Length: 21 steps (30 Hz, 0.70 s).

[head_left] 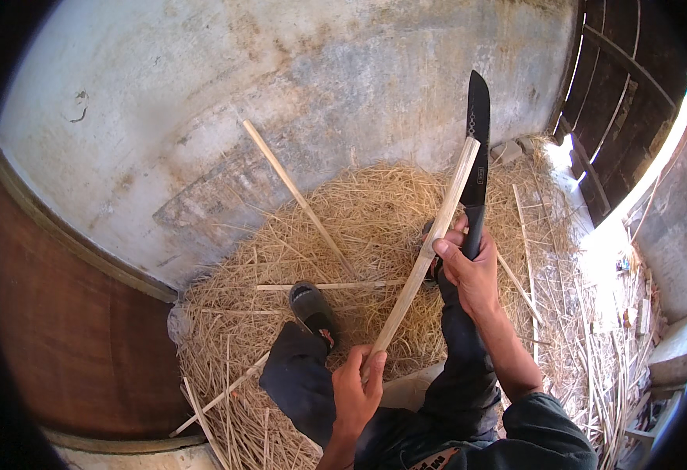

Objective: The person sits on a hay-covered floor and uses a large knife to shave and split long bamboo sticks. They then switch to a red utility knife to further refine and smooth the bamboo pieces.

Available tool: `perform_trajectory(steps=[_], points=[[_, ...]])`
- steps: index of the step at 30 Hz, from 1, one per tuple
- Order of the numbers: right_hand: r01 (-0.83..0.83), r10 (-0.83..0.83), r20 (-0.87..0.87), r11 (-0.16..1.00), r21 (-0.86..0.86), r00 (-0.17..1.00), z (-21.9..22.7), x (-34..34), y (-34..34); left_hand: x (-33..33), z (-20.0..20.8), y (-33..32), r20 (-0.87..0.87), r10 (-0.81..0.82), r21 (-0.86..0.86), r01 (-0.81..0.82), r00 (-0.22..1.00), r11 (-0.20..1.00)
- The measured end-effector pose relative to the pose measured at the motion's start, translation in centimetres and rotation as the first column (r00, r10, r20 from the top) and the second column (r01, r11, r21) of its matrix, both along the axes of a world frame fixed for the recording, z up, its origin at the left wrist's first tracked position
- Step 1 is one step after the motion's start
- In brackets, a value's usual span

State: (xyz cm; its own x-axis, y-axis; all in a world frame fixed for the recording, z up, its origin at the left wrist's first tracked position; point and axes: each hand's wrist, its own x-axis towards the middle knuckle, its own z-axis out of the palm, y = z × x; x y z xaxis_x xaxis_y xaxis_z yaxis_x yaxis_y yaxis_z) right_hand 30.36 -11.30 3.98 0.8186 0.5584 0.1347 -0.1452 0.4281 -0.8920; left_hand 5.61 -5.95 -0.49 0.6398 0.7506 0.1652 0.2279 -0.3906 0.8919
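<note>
A pale wooden stick (414, 290) slants up in front of me, from my lap toward the wall. Its lower end is gripped by my left hand (357, 392), thumb along the wood. Closed around the black handle of a knife (478, 125) is my right hand (472, 274), whose thumb and fingers also touch the upper part of the stick. The long dark blade points up and away, just right of the stick's top end. Part of the blade's lower edge is covered by the stick.
Straw (390, 196) and wood shavings cover the floor around my feet. Another stick (296, 196) leans against the stained wall (202, 94), and several more lie in the straw. A brown panel (77, 313) is at left; dark boards (617, 102) stand at right.
</note>
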Motion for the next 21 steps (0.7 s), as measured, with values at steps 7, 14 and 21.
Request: perform_trajectory(steps=[7, 14, 21], points=[[-0.027, 0.028, -0.028, 0.998, 0.05, 0.999, 0.5, -0.5, 0.1, -0.4, 0.7, 0.4, 0.136, -0.236, -0.478, 0.272, 0.962, 0.835], [-0.064, 0.065, -0.024, 0.997, 0.033, 0.998, 0.8, -0.6, -0.2, -0.4, 1.3, 0.4, 0.172, -0.273, -0.589, 0.321, 0.946, 0.742], [0.139, -0.081, 0.43, 0.985, -0.105, 0.899, -2.6, 0.0, -2.8, -0.3, 0.8, 0.0, 0.08, -0.153, -0.436, 0.172, 0.985, 0.883]])
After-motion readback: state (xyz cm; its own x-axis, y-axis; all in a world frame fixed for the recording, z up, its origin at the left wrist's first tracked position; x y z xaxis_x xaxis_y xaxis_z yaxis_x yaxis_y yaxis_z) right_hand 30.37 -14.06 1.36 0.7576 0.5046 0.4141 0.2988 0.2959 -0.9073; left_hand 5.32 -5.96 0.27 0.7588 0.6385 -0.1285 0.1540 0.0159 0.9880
